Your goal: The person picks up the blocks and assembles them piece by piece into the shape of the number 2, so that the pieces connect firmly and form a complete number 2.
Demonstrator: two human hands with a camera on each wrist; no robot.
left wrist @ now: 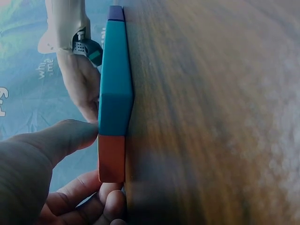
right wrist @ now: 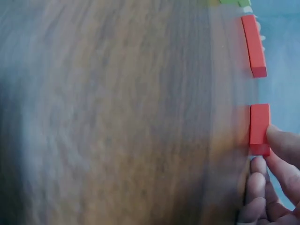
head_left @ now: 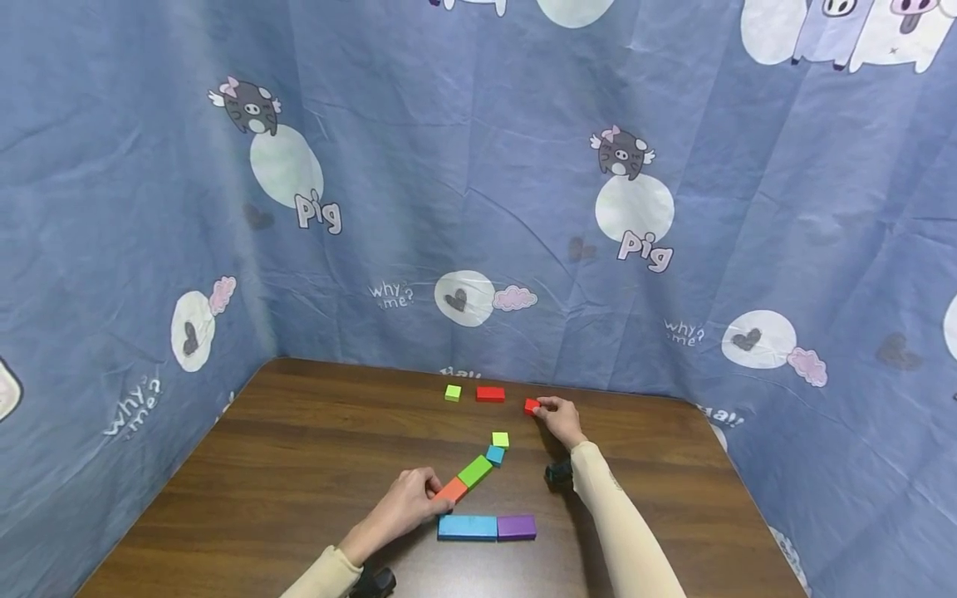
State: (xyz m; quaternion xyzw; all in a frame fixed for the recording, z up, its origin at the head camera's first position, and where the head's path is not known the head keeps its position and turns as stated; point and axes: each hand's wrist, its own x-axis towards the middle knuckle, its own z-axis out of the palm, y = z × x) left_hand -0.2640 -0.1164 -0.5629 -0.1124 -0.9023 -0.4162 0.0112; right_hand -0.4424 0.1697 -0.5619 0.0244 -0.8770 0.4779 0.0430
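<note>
My left hand point(head_left: 404, 501) pinches an orange block point(head_left: 452, 491) between thumb and fingers; in the left wrist view the orange block point(left wrist: 111, 159) overlaps the long blue block. A slanted line runs on from it: a green block point(head_left: 474, 472), a small blue cube point(head_left: 495, 456) and a yellow-green block point(head_left: 500, 440). Farther back on the right, my right hand point(head_left: 562, 422) grips a small red block point(head_left: 531, 405) with thumb and fingertips. The right wrist view shows this red block point(right wrist: 260, 126) close over the wood, its side partly covered by the thumb.
A long blue block point(head_left: 467, 527) lies end to end with a purple block point(head_left: 517, 527) near the front. Toward the back edge are a red block point(head_left: 490, 394) and a yellow-green cube point(head_left: 453, 393). Blue printed cloth point(head_left: 463, 208) hangs behind the wooden table point(head_left: 314, 448).
</note>
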